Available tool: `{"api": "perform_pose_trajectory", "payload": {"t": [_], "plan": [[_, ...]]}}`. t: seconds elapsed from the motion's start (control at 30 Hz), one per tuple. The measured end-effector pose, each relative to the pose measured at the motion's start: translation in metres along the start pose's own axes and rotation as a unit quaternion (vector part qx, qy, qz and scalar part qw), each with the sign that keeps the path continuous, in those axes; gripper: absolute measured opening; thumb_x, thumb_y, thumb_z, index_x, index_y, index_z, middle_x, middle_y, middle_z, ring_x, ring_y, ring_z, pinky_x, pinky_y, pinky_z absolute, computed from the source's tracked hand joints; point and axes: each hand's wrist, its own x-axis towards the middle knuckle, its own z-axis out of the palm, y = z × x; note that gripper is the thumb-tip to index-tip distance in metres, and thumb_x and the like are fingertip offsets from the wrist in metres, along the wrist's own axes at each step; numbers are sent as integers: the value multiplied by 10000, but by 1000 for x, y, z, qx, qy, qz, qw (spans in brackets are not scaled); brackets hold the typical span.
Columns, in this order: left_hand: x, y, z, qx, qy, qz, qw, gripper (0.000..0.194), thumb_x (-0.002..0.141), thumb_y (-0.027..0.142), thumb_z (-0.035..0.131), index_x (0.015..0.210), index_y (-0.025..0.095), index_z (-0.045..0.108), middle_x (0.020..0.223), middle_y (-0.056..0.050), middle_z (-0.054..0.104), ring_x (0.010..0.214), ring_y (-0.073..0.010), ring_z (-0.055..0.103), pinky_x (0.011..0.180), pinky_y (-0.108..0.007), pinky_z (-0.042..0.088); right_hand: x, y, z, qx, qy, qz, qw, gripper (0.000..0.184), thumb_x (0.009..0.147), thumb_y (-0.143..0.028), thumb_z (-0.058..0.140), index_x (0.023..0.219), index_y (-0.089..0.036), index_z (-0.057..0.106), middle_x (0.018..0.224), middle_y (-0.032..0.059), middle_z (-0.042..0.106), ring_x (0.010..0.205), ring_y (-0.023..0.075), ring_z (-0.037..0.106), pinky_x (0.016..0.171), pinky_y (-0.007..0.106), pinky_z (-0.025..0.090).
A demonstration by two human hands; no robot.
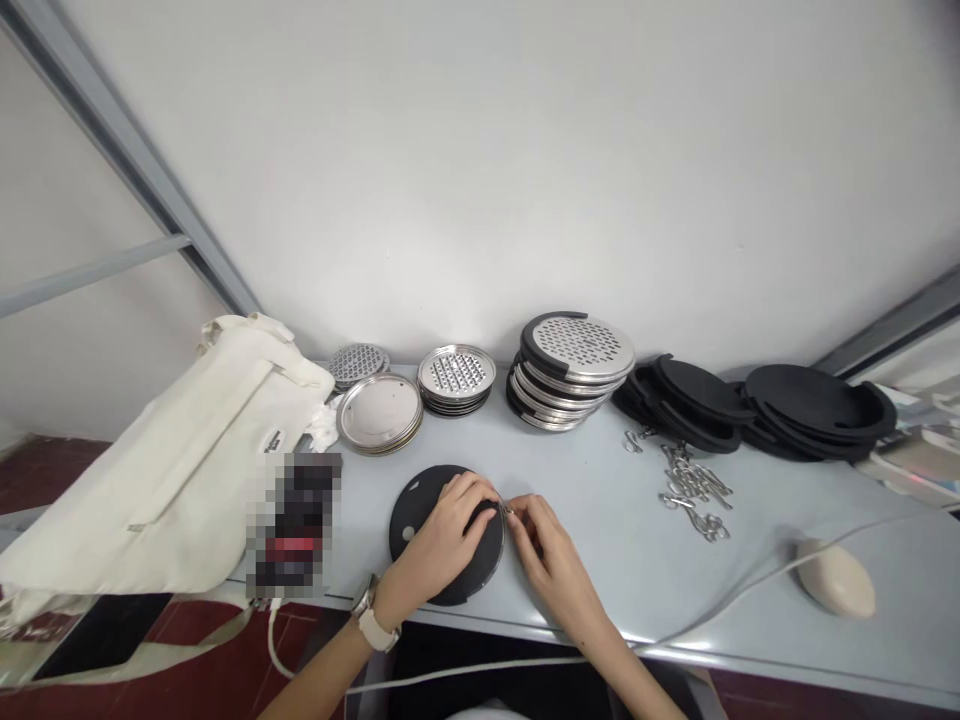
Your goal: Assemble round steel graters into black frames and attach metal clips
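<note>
A round black disc [421, 500] with small pale holes lies on the grey table near its front edge. My left hand [461, 520] rests over the disc, its fingers curled around the right rim. At that rim, the thumb and fingers of my right hand [541, 535] pinch a small metal hook [507, 510], mostly hidden by the fingertips. To the right lies a loose pile of similar metal hooks [694, 480]. Behind my hands stands a stack of perforated metal grater plates [577, 348] with black rims.
Grater plates [457, 372] and plain metal discs [380, 412] are stacked at the back left. Black round holders [814, 405] pile up at the back right. A white bag [172, 470] leans at left. A cable [757, 580] crosses the front, passing a beige oval object [836, 578].
</note>
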Motion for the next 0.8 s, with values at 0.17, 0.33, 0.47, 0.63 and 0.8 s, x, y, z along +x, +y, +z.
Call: {"api": "perform_pose_trajectory", "payload": {"t": [0.17,0.33,0.47,0.63,0.8], "plan": [[0,3,0,24,-2,9,1000,167,909,106,425,992,206,531,1025,-27,568,999,-163,519,956,-341,389,0,0,0,-18,4,-8,1000,155,976,-289,335,952,-224,473,898,27,524,816,167,531,758,283,416],[-1,2,1,26,-1,14,1000,191,916,116,418,1025,217,539,1091,-29,573,1070,-171,505,1014,-368,356,-2,0,1,-25,0,-4,1000,148,972,-295,346,973,-225,476,910,30,524,801,165,535,740,281,422],[-1,0,1,18,-3,17,1000,183,923,128,418,1028,211,543,1070,-32,588,1063,-178,507,1012,-379,360,-1,-1,1,-16,-1,-1,1000,159,973,-299,343,985,-225,484,916,35,528,812,170,535,746,284,421],[0,-1,2,-6,-1,7,1000,190,918,125,439,1046,214,547,1028,-28,602,1009,-169,526,974,-358,389,3,-3,-2,3,-12,9,1000,159,971,-303,344,924,-223,472,869,17,536,780,159,526,727,274,419],[9,-2,3,-30,5,-13,999,181,902,123,467,1019,212,572,983,-27,615,957,-171,540,857,-313,448,15,-1,-15,11,-81,12,997,144,958,-296,356,869,-215,436,776,-12,521,677,137,492,639,260,400]]}}
